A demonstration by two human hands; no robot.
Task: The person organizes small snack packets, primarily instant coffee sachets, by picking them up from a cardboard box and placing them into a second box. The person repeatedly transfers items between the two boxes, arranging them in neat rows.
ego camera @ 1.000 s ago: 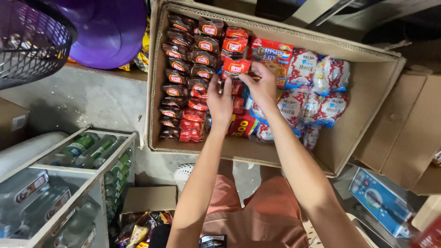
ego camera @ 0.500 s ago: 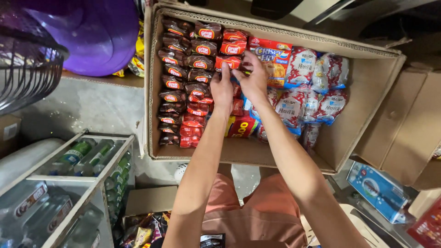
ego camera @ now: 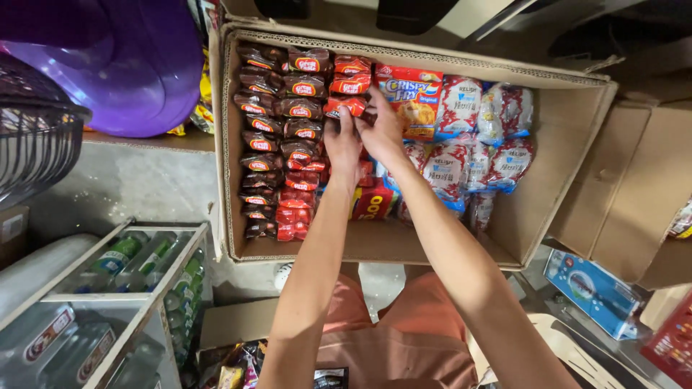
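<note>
Cardboard box (ego camera: 562,173) | both hands (left (ego camera: 343,148), right (ego camera: 382,130)) pinching red snack packet (ego camera: 344,106) — at fingertips

Two bare forearms without sleeves, hands (ego camera: 364,140) ringless, and salmon-pink shorts (ego camera: 393,338) below.

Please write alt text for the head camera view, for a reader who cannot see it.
Seen from above, a person's left hand and right hand together press a red snack packet into a row inside an open cardboard box filled with brown and red packets and white bags. A purple basin lies left of it.
</note>
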